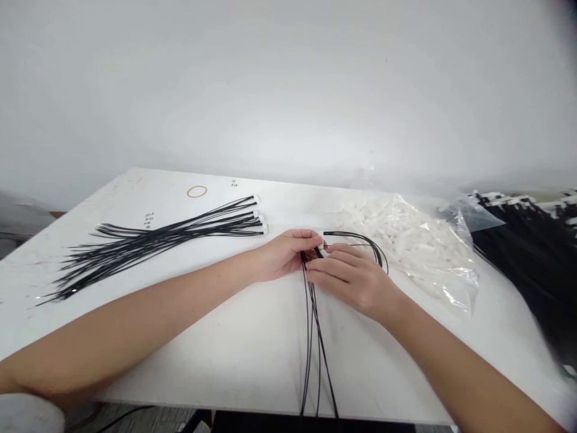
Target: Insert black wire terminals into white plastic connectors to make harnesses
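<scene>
My left hand (288, 255) pinches a small white connector (321, 240) between thumb and fingers, over the middle of the table. Black wires (360, 236) run out of the connector to the right and curve down behind my right hand (354, 273). Its fingers are closed on black wire close to the connector, though the fingertips partly hide what they grip. More loose wires (315, 337) hang from between the hands past the table's front edge. To the left lies a bundle of black wires (166, 243) with white connectors (260, 227) at its right ends.
A clear plastic bag (415, 240) full of white parts lies right of my hands. Beyond it is a large heap of black wires (527, 258) with white ends. A rubber band (197, 191) rests at the back left of the white table (252, 355), below a wall.
</scene>
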A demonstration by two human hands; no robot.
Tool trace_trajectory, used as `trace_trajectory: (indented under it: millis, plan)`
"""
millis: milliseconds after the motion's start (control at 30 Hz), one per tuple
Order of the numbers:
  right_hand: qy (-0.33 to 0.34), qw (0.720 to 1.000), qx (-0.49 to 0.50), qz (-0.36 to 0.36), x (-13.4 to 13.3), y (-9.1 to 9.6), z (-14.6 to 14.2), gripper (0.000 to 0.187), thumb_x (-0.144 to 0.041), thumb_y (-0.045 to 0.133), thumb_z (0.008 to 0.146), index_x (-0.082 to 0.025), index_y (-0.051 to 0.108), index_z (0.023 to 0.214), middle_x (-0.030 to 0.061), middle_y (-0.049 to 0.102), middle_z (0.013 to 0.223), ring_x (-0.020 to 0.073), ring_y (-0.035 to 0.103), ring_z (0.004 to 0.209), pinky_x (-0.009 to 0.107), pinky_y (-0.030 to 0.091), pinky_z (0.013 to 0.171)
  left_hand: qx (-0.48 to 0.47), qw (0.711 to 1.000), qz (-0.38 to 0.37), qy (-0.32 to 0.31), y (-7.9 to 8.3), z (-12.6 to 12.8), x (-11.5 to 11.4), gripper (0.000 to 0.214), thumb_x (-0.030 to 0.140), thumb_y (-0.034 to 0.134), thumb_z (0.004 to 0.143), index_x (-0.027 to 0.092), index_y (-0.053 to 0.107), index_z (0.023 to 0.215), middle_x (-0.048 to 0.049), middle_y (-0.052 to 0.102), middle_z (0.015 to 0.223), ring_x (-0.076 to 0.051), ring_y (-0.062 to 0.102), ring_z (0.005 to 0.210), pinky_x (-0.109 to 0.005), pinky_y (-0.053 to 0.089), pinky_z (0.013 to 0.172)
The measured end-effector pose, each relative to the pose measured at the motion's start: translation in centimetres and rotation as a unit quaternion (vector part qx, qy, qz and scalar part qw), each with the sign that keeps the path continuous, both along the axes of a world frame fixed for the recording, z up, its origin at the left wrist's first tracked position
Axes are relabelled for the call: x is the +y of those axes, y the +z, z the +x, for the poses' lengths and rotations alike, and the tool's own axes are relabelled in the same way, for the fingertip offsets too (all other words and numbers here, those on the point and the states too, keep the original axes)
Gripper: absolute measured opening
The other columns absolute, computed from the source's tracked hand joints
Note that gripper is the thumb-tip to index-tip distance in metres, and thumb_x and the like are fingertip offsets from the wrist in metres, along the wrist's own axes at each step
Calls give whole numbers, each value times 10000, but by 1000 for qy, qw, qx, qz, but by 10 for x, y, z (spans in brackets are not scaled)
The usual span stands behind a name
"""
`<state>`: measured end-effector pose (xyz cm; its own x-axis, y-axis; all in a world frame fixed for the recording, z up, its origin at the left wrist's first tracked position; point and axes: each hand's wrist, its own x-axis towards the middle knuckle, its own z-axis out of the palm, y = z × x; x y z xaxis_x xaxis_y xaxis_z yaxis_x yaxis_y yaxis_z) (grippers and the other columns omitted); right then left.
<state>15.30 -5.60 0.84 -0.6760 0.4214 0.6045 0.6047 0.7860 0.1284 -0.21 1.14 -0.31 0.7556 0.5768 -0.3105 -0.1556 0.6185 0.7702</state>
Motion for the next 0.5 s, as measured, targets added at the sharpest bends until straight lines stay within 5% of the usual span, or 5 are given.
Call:
trace_trajectory:
  millis: [500]
  plan:
    - [50,995,83,28,2,-7,5,144,-10,585,717,-151,590,747,6,680,770,96,603,661,330,511,811,1,1000,11,-3,-1,1,0,149,272,604,753,129,569,729,-8,523,622,-89,506,569,-226,396,556]
